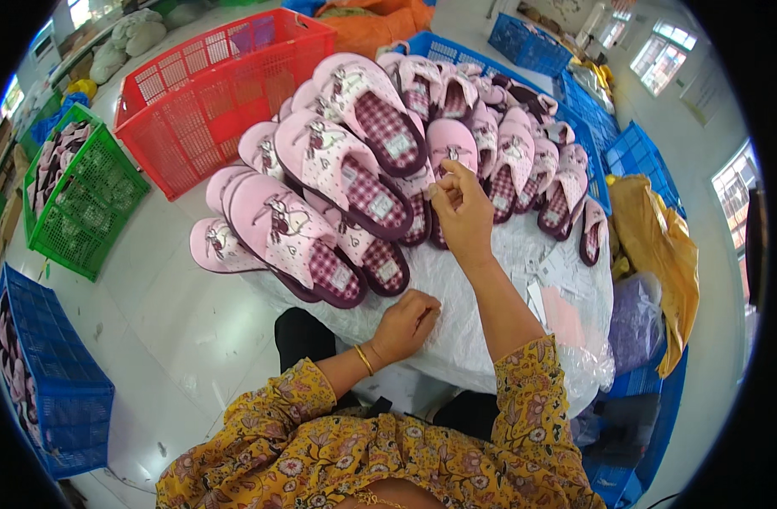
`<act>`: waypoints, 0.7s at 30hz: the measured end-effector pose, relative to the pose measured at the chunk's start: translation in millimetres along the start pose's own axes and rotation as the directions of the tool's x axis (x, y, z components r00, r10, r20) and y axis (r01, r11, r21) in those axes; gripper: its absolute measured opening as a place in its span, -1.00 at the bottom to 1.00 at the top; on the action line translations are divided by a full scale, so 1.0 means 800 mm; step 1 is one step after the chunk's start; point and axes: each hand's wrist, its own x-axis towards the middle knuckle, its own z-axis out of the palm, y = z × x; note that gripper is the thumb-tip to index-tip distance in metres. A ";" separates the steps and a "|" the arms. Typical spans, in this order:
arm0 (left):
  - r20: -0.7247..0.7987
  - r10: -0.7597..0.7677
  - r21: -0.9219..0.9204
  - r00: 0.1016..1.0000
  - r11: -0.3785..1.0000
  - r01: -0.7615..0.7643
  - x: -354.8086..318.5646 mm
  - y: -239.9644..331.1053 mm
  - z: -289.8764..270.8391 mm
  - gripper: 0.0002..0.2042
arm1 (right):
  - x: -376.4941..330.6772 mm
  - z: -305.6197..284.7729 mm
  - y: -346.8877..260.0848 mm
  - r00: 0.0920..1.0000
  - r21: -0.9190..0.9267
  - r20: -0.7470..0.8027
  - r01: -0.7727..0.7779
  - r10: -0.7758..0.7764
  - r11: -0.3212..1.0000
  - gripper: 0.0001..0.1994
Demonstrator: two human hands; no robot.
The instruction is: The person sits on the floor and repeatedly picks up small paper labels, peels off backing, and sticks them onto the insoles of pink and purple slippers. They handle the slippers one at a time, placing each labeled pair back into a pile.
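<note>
My right hand [466, 212] is raised in front of the pink slippers [280, 222], its thumb and index finger pinched together. Whatever lies between those fingertips, if anything, is too small to make out. Near the table's front edge, my left hand [408, 324] is curled closed just above the plastic sheet [481, 318], and its palm is hidden. The slippers have purple checked insoles, dark soles and an animal figure on the toe. They are piled at the left and stand in rows at the right. Right behind my right fingers is a plainer pink slipper [453, 142].
Small white paper slips [562, 270] and a pink sheet [563, 317] lie on the right of the table. A red crate [210, 102], a green crate [87, 199] and a blue crate [66, 382] stand leftward. A yellow sack [660, 254] hangs at the right, by more blue crates [647, 170].
</note>
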 end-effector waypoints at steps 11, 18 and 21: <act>0.015 -0.029 -0.015 0.999 0.999 0.029 0.000 0.004 -0.006 -0.89 | 0.125 0.112 -0.068 0.832 -0.145 0.486 0.378 -0.268 0.914 -0.23; -0.030 -0.076 -0.097 0.997 0.993 0.072 0.001 -0.004 -0.004 -0.91 | 0.120 0.109 -0.051 0.896 -0.050 -0.148 0.415 -0.418 0.908 -0.69; -0.126 -0.114 -0.190 0.985 0.978 0.089 -0.008 0.011 -0.023 -0.84 | 0.064 0.037 -0.102 0.911 -0.153 -0.232 0.313 -0.342 0.937 -0.67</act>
